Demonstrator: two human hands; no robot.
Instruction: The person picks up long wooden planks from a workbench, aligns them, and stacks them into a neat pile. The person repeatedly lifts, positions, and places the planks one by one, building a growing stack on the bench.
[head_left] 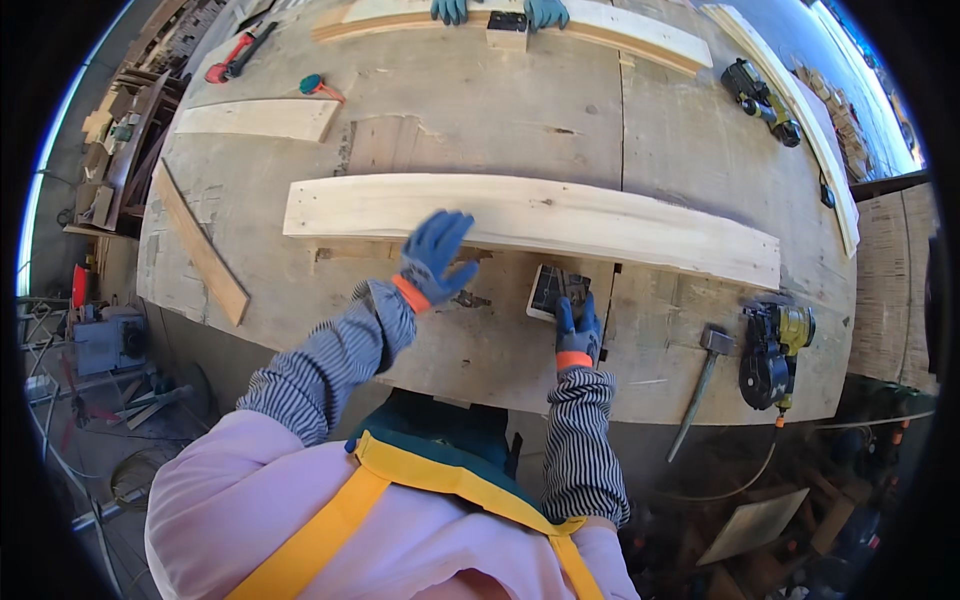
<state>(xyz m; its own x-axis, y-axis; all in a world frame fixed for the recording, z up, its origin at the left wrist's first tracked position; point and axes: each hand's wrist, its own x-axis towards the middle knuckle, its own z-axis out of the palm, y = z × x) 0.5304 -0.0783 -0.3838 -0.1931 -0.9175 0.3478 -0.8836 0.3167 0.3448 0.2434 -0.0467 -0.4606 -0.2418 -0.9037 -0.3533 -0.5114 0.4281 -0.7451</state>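
Observation:
My left hand, in a blue glove with an orange cuff, is open with its fingers spread. It is at the near edge of a long pale wooden plank; whether it touches the wood I cannot tell. My right hand, gloved the same way, is closed on the near right corner of a small open box. The box has a white rim and dark contents that are too small to make out. It is just on the near side of the plank, above the worn plywood tabletop.
On the right are a hammer, a yellow-black nail gun with a hose, and another nail gun. A short board and a narrow strip lie left. Across the table, a co-worker's gloved hands flank a similar box.

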